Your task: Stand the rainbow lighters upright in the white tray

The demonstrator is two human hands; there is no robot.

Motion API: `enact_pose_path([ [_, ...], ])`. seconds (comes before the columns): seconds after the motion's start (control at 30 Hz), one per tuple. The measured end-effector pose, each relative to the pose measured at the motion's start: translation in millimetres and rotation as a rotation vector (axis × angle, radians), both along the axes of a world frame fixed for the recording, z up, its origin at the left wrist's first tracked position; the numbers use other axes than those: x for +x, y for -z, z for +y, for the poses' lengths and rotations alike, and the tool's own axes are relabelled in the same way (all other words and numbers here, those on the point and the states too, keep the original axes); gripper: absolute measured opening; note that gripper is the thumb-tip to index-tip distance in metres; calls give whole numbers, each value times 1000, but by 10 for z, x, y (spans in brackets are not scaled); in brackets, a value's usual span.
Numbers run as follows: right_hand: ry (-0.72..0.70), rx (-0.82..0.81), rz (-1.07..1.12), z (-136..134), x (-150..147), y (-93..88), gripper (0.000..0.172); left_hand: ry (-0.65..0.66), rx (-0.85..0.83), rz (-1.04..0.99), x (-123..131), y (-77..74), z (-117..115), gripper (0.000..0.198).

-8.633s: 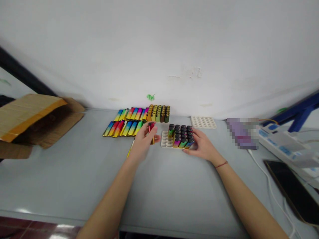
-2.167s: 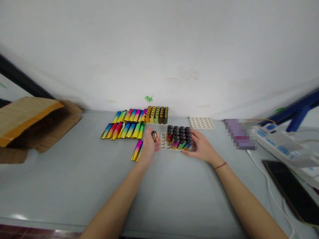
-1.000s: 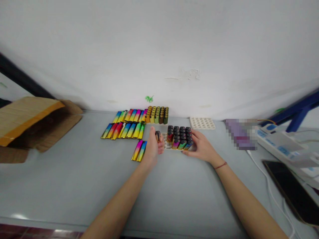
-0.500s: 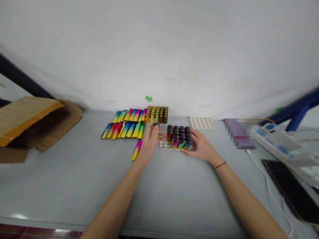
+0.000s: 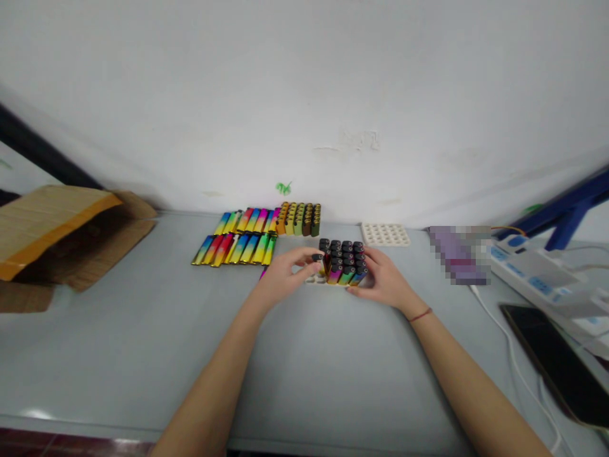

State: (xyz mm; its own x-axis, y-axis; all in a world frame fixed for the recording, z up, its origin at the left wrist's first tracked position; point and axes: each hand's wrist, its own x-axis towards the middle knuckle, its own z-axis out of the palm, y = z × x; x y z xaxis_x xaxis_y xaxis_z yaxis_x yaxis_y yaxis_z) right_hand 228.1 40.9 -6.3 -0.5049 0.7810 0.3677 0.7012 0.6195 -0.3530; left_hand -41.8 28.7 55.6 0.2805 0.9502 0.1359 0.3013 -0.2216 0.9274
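Your left hand (image 5: pixel 284 274) is pinching a black-topped lighter (image 5: pixel 318 258) between thumb and fingers, at the left part of a white tray (image 5: pixel 316 280). Your right hand (image 5: pixel 386 278) is clasping the tray's right end, thumb at the near corner, beside upright lighters (image 5: pixel 342 257). Farther out, rainbow lighters (image 5: pixel 233 249) are lying in two rows, gold-topped lighters (image 5: pixel 299 219) are standing beside them, and a second tray (image 5: pixel 385 235) is lying near the wall (image 5: pixel 304 114).
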Motion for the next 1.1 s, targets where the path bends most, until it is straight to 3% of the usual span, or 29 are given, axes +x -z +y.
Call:
enact_pose_path([
  [0.2,-5,14,-6,-4,-5,-9,74,56,164,96,-28,80,50,26],
  [0.37,5,14,-13,-4,-2,-7,74,76,152,176,-25,68,31,25],
  [0.57,9,7,-19,-9,-3,-9,76,10,176,149,6,98,3,28],
  [0.67,5,9,-16,-9,-6,-12,75,31,279,240,4,63,1,13],
  [0.77,5,11,-10,-8,-9,-18,74,45,315,345,-79,-45,-1,16],
  [0.87,5,12,-11,-7,-9,-22,73,-81,249,512,-284,-187,-5,23],
  [0.97,8,14,-17,-5,-6,-16,73,-272,28,727,-544,-282,-17,25],
  [1.1,11,8,-14,-3,0,-5,73,-306,-171,863,-764,-260,-45,30],
])
